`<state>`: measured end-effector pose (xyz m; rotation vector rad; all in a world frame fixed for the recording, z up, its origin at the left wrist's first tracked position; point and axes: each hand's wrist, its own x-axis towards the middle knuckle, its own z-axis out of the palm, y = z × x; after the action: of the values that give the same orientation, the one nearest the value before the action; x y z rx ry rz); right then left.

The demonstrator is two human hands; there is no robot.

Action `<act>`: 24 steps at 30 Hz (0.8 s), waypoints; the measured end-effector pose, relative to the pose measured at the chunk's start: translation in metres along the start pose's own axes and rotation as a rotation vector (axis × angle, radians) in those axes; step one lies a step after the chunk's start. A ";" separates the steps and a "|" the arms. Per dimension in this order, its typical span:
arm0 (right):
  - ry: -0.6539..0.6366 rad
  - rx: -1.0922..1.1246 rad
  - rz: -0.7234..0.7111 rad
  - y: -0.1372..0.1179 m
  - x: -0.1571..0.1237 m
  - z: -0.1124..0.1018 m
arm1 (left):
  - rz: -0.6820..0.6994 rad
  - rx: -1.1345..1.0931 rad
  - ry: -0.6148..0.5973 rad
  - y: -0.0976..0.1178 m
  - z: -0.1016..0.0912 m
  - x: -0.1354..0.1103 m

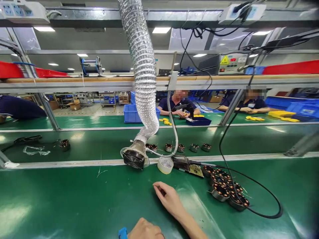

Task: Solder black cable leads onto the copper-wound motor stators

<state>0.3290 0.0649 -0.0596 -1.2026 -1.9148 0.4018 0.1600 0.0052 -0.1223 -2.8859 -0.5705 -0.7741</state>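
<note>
My right hand (167, 198) lies low on the green mat (74, 202), fingers drawn together and pointing left, with a small dark thing under the fingertips that I cannot make out. Only the knuckles of my left hand (146, 230) show at the bottom edge, beside a blue wrist strap (122, 233); its fingers are hidden. A cluster of several copper-wound coils (225, 190) sits to the right of my right hand. A soldering iron on its stand (186, 164) and a white spool (165, 165) lie just beyond it.
A fume fan (134, 158) on a silver foil duct (143, 73) hangs down ahead. More coils (180, 147) stand on the middle belt. A black cable (264, 199) loops at right. Two people sit across at the far bench, beside a blue bin (131, 114).
</note>
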 end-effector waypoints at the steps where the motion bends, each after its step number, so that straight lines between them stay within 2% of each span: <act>1: 0.001 0.003 0.010 0.003 0.000 0.001 | 0.001 0.014 0.002 0.001 -0.004 0.001; 10: 0.062 -0.011 0.062 0.014 -0.001 0.006 | -0.004 -0.011 -0.005 0.006 -0.013 0.005; 12: 0.062 -0.026 0.062 0.013 -0.001 0.006 | -0.019 -0.058 0.045 0.006 -0.026 0.005; 14: 0.069 -0.045 0.059 0.011 -0.001 0.006 | -0.051 -0.118 0.110 0.002 -0.046 0.004; 17: 0.050 -0.075 0.044 0.006 0.000 0.005 | -0.171 -0.166 0.193 -0.012 -0.080 0.000; 19: 0.028 -0.100 0.035 0.003 0.001 0.004 | -0.245 -0.142 0.221 -0.024 -0.093 -0.004; 21: 0.026 -0.127 0.033 0.001 0.003 0.004 | -0.234 -0.091 0.232 -0.034 -0.094 -0.006; 24: 0.053 -0.169 0.036 -0.001 0.005 0.003 | -0.072 0.014 0.281 -0.042 -0.078 -0.009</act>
<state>0.3251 0.0690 -0.0592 -1.3448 -1.9140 0.2281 0.1004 0.0264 -0.0590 -2.6877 -0.6430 -1.1546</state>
